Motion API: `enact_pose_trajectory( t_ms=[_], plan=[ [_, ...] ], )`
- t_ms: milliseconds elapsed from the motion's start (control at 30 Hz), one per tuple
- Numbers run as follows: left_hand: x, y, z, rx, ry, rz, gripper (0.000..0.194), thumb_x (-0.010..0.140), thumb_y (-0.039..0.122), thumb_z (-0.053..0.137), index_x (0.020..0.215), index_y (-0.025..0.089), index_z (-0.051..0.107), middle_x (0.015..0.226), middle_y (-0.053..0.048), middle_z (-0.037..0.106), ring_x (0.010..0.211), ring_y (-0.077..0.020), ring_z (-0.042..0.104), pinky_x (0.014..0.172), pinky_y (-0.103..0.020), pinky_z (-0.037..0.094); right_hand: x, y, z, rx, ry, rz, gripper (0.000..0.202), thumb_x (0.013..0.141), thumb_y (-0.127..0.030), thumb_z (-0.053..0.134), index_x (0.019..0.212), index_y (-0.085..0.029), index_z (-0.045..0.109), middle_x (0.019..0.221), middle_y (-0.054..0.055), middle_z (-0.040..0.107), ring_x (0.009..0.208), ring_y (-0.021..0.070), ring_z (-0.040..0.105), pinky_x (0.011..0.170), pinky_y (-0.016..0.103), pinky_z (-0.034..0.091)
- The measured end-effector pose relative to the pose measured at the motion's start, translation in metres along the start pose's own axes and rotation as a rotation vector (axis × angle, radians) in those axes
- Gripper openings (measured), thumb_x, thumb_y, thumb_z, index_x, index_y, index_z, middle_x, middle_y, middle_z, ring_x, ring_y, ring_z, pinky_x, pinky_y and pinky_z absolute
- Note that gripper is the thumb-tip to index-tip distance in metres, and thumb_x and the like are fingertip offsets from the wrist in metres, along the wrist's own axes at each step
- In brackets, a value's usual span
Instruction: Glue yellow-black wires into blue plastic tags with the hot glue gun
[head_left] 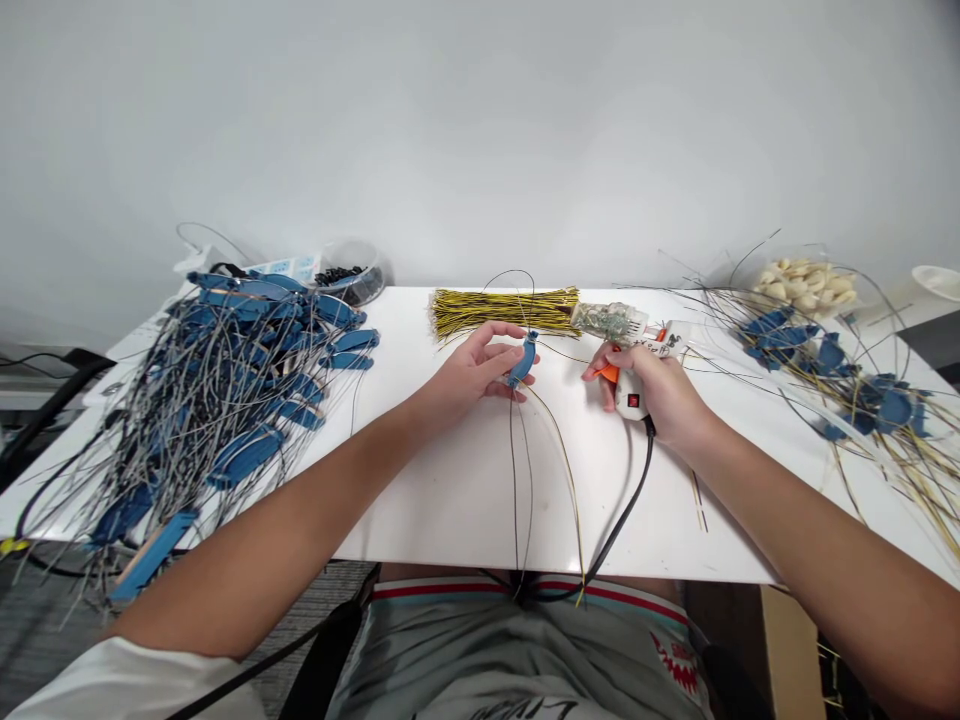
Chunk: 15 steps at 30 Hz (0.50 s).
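Here, mid-frame on the white desk [465, 500], the left hand [472, 372] has its grip closed on a blue leaf [523, 360] with trailing wires, and the right hand [660, 390] clasps a glue gun [634, 385]. Behind lies a yellow wire bundle [502, 310]; blue leaf heaps [240, 390] flank left and right.

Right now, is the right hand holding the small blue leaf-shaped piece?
No, the left hand holds the small blue leaf-shaped piece; the right hand grips the white glue gun.

Bare table [450, 500] between wire heap [217, 400] and petal pile [847, 390].
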<state>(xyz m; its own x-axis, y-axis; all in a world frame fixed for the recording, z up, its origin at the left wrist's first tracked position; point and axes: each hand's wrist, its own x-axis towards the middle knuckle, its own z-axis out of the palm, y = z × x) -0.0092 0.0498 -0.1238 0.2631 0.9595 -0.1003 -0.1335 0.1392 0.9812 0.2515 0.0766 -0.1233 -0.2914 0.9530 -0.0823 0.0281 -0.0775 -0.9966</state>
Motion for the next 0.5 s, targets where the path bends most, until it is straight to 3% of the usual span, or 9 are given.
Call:
enact_pose_trajectory(
  t_ms=[200, 500],
  plan=[
    [0.0004, 0.0017, -0.0004, -0.012, -0.012, -0.02, 0.045, 0.09, 0.048, 0.079, 0.113, 0.019, 0.054, 0.122, -0.014, 0.071, 0.094, -0.0218, 0.074, 0.075, -0.036, 0.063, -0.0037, -0.0053, 0.0045, -0.026, -0.048, 0.037, 0.02, 0.085, -0.036, 0.06, 0.083, -0.017, 0.066, 0.067, 0.005, 0.066, 0.05, 0.0171, 0.056, 0.048, 0.031, 0.03],
    [-0.0005, 0.004, -0.0012, -0.014, -0.002, -0.041, 0.048, 0.089, 0.047, 0.081, 0.12, 0.019, 0.056, 0.124, -0.015, 0.07, 0.095, -0.0213, 0.073, 0.074, -0.034, 0.063, -0.0051, -0.0027, 0.0018, 0.035, -0.087, -0.053, 0.016, 0.085, -0.031, 0.061, 0.082, -0.016, 0.068, 0.088, 0.009, 0.073, 0.05, 0.0165, 0.059, 0.048, 0.033, 0.034]
  ],
)
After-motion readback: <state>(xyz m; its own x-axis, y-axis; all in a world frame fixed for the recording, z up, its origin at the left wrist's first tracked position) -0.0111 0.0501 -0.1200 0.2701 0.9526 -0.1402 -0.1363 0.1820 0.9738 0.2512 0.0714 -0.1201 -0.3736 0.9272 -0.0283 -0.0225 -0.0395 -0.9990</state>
